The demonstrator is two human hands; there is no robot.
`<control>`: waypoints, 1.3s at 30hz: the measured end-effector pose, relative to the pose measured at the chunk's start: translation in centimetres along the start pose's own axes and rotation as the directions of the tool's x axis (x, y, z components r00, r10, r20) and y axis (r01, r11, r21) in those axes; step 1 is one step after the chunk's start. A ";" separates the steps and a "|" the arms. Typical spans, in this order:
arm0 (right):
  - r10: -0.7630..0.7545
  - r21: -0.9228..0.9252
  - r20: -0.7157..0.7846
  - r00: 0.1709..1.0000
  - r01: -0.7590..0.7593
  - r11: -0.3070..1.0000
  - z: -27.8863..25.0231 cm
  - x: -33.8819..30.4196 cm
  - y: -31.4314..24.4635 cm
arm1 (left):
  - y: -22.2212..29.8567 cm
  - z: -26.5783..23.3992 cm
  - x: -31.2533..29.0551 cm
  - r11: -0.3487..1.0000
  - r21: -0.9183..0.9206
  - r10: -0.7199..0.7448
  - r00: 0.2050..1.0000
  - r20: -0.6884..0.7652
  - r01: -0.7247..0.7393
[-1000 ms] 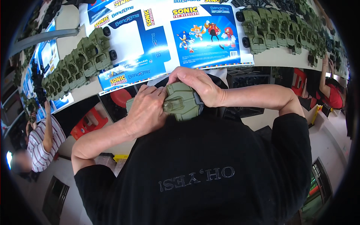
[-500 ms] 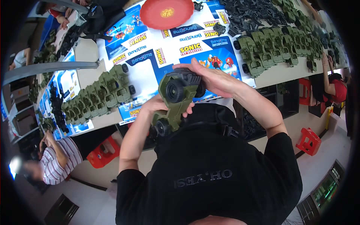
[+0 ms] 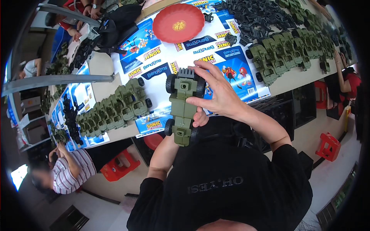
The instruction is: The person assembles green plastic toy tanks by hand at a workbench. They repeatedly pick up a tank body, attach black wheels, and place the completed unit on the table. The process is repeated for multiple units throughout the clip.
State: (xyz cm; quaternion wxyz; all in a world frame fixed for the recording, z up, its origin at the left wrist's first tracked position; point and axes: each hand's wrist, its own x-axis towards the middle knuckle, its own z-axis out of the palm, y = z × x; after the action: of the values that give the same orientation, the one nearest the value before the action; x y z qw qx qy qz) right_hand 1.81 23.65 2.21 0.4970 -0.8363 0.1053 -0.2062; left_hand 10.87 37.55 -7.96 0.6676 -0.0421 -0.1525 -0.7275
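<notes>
While hands [image 3: 223, 93] hold toy vehicle [image 3: 183, 107], lettered sheets [image 3: 243, 85], lettered shirt [image 3: 223, 169]

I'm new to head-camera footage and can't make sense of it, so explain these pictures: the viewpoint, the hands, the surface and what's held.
There is no machine here, only a person working bare-handed. Every picture comes from a wide fisheye camera worn on that person's head, looking down, so straight edges bend near the rim. The black shirt is the wearer's own. The left hand and right hand hold a green toy vehicle, its underside toward the camera. On the table lie printed sheets, a red plate, a pile of black parts and rows of similar green vehicles.
</notes>
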 end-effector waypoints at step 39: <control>0.087 -0.321 -0.829 0.552 -0.598 0.734 -32.9 -19.3 15.6 | -17.5 1.2 36.6 0.396 0.742 0.030 0.799 -0.600 0.542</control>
State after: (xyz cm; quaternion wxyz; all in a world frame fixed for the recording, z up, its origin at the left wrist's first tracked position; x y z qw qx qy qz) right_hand -29.78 -2.40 -2.24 0.1584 -0.7322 0.5337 -0.3923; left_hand -10.34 3.86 -0.06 0.4731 0.5402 -0.3277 -0.6140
